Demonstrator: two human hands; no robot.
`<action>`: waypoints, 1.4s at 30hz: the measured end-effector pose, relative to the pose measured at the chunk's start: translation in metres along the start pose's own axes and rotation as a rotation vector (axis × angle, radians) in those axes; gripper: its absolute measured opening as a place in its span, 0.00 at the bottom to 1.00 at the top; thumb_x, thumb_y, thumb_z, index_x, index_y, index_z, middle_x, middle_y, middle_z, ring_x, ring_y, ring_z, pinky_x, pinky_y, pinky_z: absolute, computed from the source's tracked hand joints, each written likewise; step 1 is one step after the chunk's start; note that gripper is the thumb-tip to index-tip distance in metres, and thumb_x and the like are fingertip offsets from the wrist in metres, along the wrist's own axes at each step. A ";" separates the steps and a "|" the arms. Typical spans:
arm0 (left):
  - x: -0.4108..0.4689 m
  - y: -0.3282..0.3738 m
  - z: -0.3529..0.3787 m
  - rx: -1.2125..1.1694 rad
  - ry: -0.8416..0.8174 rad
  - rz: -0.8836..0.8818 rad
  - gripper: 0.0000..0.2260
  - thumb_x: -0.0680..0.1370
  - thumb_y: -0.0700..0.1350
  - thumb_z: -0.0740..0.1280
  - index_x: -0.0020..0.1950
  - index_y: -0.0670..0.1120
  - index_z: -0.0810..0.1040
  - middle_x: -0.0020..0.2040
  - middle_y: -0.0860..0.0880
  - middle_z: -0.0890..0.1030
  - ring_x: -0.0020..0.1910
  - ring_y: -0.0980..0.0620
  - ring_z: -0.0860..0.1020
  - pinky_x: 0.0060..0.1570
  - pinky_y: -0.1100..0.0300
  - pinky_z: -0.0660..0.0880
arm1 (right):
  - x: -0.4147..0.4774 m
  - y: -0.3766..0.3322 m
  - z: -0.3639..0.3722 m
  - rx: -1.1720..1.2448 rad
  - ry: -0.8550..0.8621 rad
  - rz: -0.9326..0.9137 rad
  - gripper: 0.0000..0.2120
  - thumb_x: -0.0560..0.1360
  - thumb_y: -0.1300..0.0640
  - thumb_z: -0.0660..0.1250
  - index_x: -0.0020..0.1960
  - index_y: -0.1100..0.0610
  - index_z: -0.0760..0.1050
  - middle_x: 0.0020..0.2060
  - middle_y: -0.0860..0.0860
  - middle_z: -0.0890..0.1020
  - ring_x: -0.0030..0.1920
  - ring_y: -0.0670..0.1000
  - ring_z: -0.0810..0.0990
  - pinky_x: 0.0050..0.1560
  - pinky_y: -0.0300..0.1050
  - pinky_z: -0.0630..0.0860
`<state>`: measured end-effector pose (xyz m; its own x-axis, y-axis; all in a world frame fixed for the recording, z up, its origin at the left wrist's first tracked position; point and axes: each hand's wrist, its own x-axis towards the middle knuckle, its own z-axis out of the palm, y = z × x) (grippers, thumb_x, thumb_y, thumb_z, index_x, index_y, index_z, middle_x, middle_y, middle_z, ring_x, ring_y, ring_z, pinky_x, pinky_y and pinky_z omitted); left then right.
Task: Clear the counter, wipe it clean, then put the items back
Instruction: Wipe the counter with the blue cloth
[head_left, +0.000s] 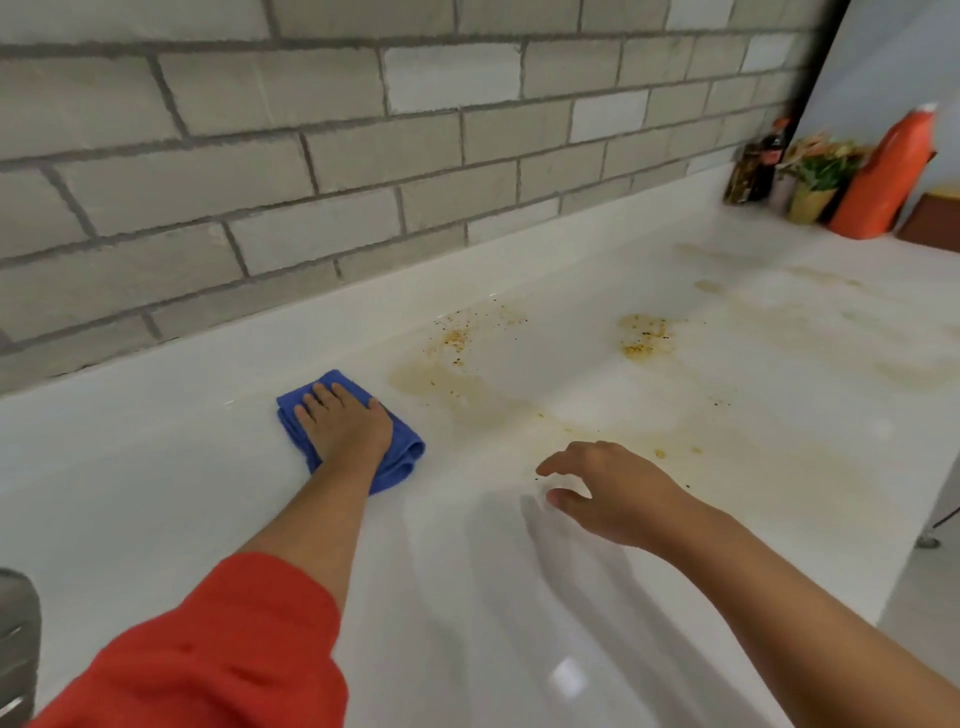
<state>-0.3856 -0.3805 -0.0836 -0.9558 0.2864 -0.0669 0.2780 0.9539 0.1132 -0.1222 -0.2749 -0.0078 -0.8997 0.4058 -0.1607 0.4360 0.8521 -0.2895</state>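
Red sleeve (208, 649); left hand (345, 421), fingers straight, pressing folded blue cloth (402, 460), long axis diagonal, far-left to near-right, on counter (519, 597); right hand (608, 493) loosely curled, empty.

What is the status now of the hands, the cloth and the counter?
Left hand flat on blue cloth, pressing it to the counter. Right hand open above the counter, holding nothing. Yellow stains right of the cloth, not yet wiped.

Soft, even indoor light fills the scene. The glossy white counter (156, 467) carries a small glare patch and faint streaked shadows. The edges bend from the wide lens, and the far right corner blurs.
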 end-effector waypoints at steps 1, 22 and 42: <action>-0.008 0.014 0.003 -0.006 0.000 0.024 0.28 0.82 0.53 0.44 0.76 0.38 0.44 0.77 0.40 0.45 0.76 0.41 0.46 0.74 0.47 0.41 | -0.005 0.004 0.000 0.001 -0.002 0.022 0.17 0.80 0.50 0.57 0.67 0.46 0.69 0.64 0.45 0.73 0.67 0.48 0.68 0.62 0.45 0.70; -0.130 0.071 0.014 0.049 -0.005 0.214 0.28 0.82 0.54 0.45 0.76 0.39 0.46 0.77 0.41 0.48 0.76 0.42 0.49 0.74 0.47 0.47 | -0.079 0.133 -0.018 -0.168 -0.392 0.429 0.44 0.61 0.32 0.71 0.66 0.60 0.69 0.61 0.55 0.72 0.65 0.54 0.68 0.61 0.46 0.69; -0.221 0.118 0.029 0.003 -0.034 0.250 0.28 0.82 0.55 0.44 0.77 0.41 0.43 0.78 0.42 0.44 0.77 0.44 0.45 0.74 0.47 0.42 | -0.088 0.132 -0.010 -0.201 -0.340 0.437 0.43 0.72 0.35 0.62 0.73 0.66 0.56 0.74 0.66 0.49 0.74 0.65 0.56 0.73 0.54 0.58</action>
<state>-0.1391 -0.3283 -0.0845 -0.8536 0.5162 -0.0704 0.5056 0.8533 0.1273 0.0147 -0.1951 -0.0221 -0.5661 0.6329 -0.5282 0.7227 0.6892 0.0511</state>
